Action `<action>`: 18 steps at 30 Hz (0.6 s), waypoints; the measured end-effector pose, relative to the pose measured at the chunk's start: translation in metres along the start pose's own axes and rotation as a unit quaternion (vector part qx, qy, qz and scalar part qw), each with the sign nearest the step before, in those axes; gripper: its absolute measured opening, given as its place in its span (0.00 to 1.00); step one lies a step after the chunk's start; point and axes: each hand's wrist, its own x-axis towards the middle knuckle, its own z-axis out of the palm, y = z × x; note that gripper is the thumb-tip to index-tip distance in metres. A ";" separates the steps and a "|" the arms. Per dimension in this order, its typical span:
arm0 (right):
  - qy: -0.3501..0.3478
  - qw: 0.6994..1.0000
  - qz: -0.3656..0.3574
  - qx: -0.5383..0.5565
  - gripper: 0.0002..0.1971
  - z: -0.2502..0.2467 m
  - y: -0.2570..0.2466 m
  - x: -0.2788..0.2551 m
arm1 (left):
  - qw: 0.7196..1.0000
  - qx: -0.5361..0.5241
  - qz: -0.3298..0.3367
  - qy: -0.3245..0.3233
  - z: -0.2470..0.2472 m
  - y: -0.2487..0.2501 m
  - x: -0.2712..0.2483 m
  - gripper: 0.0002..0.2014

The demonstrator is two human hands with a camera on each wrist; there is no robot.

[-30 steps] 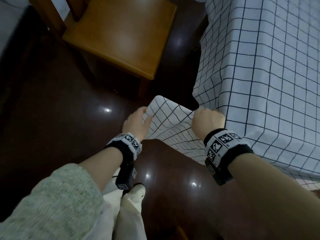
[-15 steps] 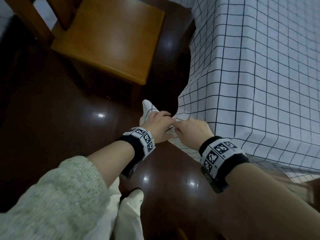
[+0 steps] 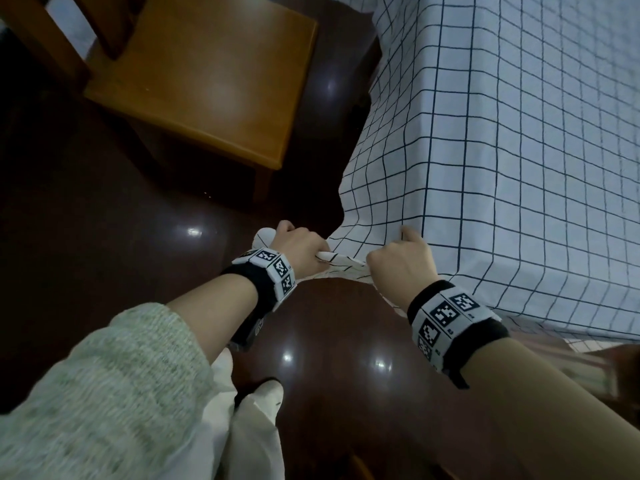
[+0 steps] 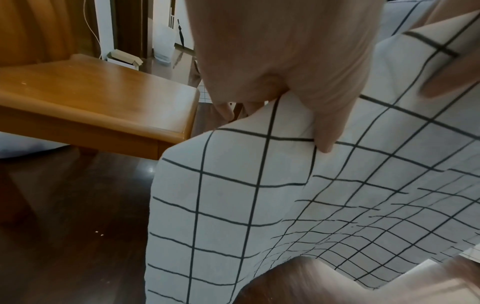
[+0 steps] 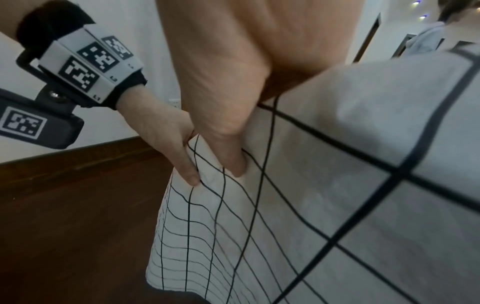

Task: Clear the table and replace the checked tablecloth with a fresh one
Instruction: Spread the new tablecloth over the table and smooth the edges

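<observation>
Clearly white checked tablecloth [image 3: 502, 168], corner bunched, draping

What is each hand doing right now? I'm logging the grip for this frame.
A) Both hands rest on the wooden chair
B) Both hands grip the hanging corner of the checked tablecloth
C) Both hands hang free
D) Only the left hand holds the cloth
B: the left hand and right hand both curl round the checked tablecloth at its hanging corner.

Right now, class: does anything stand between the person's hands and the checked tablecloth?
No. Both hands already hold it: the left hand grips the hanging corner of the checked tablecloth, and the right hand pinches the hem beside it. The wooden chair stands apart, to the left.
</observation>
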 end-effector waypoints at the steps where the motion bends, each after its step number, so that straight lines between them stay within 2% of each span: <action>1: 0.002 1.000 -0.001 -0.005 0.18 0.000 0.000 0.001 | 1.000 -0.008 0.010 0.010 0.000 0.000 0.001 0.10; 3: 0.015 1.000 0.004 0.008 0.15 0.003 0.001 0.003 | 0.999 -0.036 0.033 0.017 -0.001 0.002 0.003 0.10; 5: 0.020 0.999 0.010 0.026 0.07 0.006 0.002 0.005 | 0.997 -0.049 0.051 0.006 -0.001 0.006 0.007 0.12; 7: 0.016 0.999 0.020 0.033 0.10 0.006 0.002 0.005 | 0.998 -0.037 0.050 0.004 -0.001 0.010 0.012 0.12; 10: 0.032 0.998 0.025 0.053 0.16 0.005 0.003 0.005 | 0.999 0.011 -0.008 0.032 -0.003 0.008 0.021 0.09; 13: 0.053 0.995 0.024 0.082 0.23 0.003 0.005 0.001 | 0.988 0.057 -0.086 0.116 -0.009 0.002 0.029 0.08; 15: 0.060 0.993 0.023 0.100 0.23 0.002 0.007 -0.001 | 0.979 0.084 -0.112 0.151 -0.016 0.001 0.030 0.08; 18: 0.043 0.993 0.018 0.113 0.16 -0.004 0.009 -0.002 | 0.975 0.135 -0.112 0.137 -0.026 0.002 0.030 0.08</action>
